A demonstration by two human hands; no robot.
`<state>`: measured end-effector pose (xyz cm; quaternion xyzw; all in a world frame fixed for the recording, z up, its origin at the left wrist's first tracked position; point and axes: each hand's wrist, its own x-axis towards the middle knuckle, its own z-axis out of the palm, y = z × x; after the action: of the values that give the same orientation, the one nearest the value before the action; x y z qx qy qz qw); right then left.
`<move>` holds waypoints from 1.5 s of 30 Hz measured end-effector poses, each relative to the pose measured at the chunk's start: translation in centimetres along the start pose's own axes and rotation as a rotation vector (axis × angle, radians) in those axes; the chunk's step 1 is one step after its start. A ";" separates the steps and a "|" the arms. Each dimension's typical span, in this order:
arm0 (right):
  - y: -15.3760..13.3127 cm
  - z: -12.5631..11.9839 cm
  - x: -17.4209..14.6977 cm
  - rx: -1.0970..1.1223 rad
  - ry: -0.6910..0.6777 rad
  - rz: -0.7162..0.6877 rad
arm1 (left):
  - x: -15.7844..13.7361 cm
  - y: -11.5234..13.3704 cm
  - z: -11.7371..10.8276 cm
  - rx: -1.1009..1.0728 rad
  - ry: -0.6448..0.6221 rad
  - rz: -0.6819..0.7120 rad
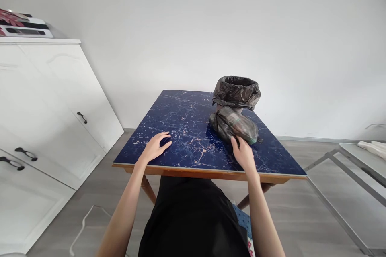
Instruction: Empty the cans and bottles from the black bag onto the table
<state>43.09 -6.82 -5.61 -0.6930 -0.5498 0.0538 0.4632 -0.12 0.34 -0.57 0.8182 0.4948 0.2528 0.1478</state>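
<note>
My left hand (156, 146) rests on the left part of the blue marble-patterned table (183, 128), its fingers apart and nothing in it. At the right, my right hand (243, 154) has its fingertips closed on the near side of a filled black garbage bag (233, 123). Some contents show faintly through the thin plastic, too blurred to name. Directly behind it stands a bin lined with another black garbage bag (237, 98), its mouth open and the plastic folded down over the rim. Most of the bin's body is hidden.
A white cabinet (51, 100) with dark handles stands to the left, with boxes (24, 26) on top. To the right is a grey metal-framed rack (346, 168) with white cloth on it. A white cable (83, 225) lies on the floor. Behind the table is a white wall.
</note>
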 end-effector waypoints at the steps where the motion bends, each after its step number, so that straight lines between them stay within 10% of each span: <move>1: -1.0 0.7 -0.6 0.025 -0.027 -0.036 | 0.0 0.0 0.0 0.001 0.000 0.001; 12: -11.7 2.5 -5.3 0.353 -0.237 -0.345 | 0.2 0.2 0.0 0.013 -0.015 -0.012; 18: -9.5 2.0 -4.2 0.311 -0.015 -0.136 | 0.2 0.3 0.0 0.006 -0.022 -0.019; 28: -7.9 4.5 -3.0 0.159 -0.206 -0.176 | 0.1 0.8 -0.4 0.014 0.049 0.023; 35: -8.6 4.4 -3.1 0.206 -0.230 -0.249 | -0.4 7.0 0.8 0.020 0.299 0.233; 45: -9.6 2.8 -4.0 0.331 -0.043 -0.292 | 1.5 14.8 4.7 0.111 0.238 0.527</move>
<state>33.09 -8.76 -2.18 -0.5194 -0.6376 0.0903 0.5617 13.94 -5.16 3.22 0.8899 0.2923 0.3492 -0.0272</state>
